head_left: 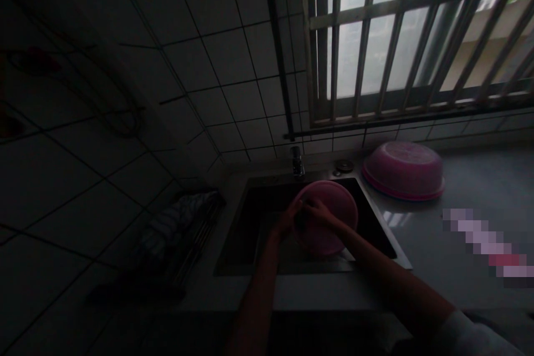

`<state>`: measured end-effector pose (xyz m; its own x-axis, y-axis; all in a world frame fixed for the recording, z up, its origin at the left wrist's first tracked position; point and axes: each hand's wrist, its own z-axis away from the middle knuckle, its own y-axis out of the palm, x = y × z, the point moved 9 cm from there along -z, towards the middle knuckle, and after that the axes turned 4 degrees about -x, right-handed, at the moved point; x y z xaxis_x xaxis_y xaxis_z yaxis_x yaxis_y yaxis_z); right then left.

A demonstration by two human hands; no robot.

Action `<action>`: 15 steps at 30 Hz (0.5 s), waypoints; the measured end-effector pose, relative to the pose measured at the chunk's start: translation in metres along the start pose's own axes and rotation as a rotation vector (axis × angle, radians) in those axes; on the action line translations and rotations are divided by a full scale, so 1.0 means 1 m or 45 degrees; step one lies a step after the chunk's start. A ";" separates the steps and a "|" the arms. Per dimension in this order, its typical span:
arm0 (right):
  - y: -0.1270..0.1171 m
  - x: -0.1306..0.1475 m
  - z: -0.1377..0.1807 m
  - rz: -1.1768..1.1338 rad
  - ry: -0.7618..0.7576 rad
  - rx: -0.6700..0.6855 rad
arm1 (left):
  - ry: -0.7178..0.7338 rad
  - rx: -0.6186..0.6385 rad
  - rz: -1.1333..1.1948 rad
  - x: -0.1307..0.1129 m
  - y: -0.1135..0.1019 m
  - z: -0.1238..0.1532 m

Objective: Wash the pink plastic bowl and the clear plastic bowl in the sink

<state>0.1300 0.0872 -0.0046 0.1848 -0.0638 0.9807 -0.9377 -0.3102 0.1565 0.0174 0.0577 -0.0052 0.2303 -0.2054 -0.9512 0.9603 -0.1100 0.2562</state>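
Over a dark sink (375, 217) I hold a round pink basin (334, 206), tilted up on its edge. My left hand (287, 219) grips its left rim, fingers curled round it. My right hand (319, 212) lies against the basin's middle, fingers bent and pressed to the plastic; whether something small is under them is hidden in the dim light. A tap (296, 161) stands just behind the basin.
A second pink basin (404, 169) lies upside down on the grey counter (438, 233) right of the sink. A striped cloth (175, 222) hangs on a rack at the left. Tiled walls and a barred window (409, 33) stand behind. A drain plug (345, 165) sits by the tap.
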 end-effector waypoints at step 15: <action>0.027 -0.019 0.012 0.108 0.077 0.266 | 0.024 -0.033 -0.044 -0.003 -0.008 0.001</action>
<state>0.1050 0.0690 -0.0200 0.0842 -0.0432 0.9955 -0.8667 -0.4961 0.0518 0.0094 0.0586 -0.0046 0.1998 -0.1839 -0.9624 0.9714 -0.0912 0.2191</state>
